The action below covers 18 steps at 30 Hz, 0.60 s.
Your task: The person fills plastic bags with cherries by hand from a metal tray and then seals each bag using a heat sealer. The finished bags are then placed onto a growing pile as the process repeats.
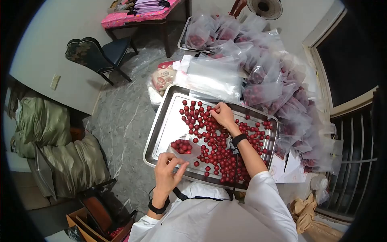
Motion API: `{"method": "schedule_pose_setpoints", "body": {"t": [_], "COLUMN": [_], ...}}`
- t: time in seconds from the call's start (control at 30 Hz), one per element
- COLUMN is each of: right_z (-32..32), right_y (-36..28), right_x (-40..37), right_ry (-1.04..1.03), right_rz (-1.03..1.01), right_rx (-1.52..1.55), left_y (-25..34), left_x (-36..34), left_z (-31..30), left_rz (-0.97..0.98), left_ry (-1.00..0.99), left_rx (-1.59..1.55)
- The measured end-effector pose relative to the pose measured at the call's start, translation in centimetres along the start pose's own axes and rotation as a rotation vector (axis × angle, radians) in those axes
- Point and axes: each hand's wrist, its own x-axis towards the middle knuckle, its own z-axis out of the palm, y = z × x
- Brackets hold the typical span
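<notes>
A metal tray carries many loose round red fruits. My left hand is at the tray's near left edge, its fingers curled at the rim of a clear plastic bag with red fruits inside. The bag rests on the tray with its mouth open. Over the far side of the tray, my right hand has its thumb and fingertips pinched together at a red fruit among the others. Both wrists wear black bands.
Beyond the tray lies a stack of flat clear bags. Many filled bags are piled at the back and right. A chair stands at the back left, sacks at the left, and a fan at the top.
</notes>
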Motion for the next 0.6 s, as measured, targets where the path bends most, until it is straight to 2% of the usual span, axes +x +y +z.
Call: {"method": "schedule_pose_setpoints", "body": {"t": [0.03,0.13,0.17,0.23,0.3,0.37,0.43,0.47,0.5,0.6], "right_z": [-1.0,-4.1,-5.4,-8.5,-11.1,-10.3,-8.6,-8.3,-6.8,-4.4], "right_y": [-0.9,-3.6,-5.0,-9.1,-13.0,-14.3,-14.7,-15.5,-15.2,-15.5], "right_x": [-0.6,-2.5,-3.6,-6.5,-9.2,-11.2,-12.3,-12.8,-13.1,-13.1], "right_ry": [-0.003,-0.202,-0.202,-0.35,-0.497,-0.445,-0.52,-0.556,-0.491,-0.44], "right_rz": [-0.003,-0.028,-0.027,-0.217,-0.357,-0.61,-0.744,-0.718,-0.774,-0.763], "right_rx": [0.002,0.585,0.586,0.775,0.69,0.538,0.279,0.096,-0.049,-0.115], "left_y": [0.1,0.3,0.4,0.6,0.4,0.5,0.6,0.5,0.5,0.5], "left_x": [0.0,0.2,0.3,0.4,0.4,0.5,0.4,0.3,0.2,0.0], "left_z": [0.0,0.2,0.2,0.4,0.5,0.7,0.8,0.8,0.8,0.7], "left_rz": [-0.003,-0.035,-0.035,-0.031,-0.018,-0.013,-0.005,-0.011,-0.019,-0.023], "left_ry": [0.002,-0.01,-0.012,-0.018,-0.009,-0.01,-0.01,-0.013,-0.016,-0.021], "left_rx": [0.004,-0.006,0.006,0.013,0.011,0.005,-0.001,-0.005,-0.007,-0.016]}}
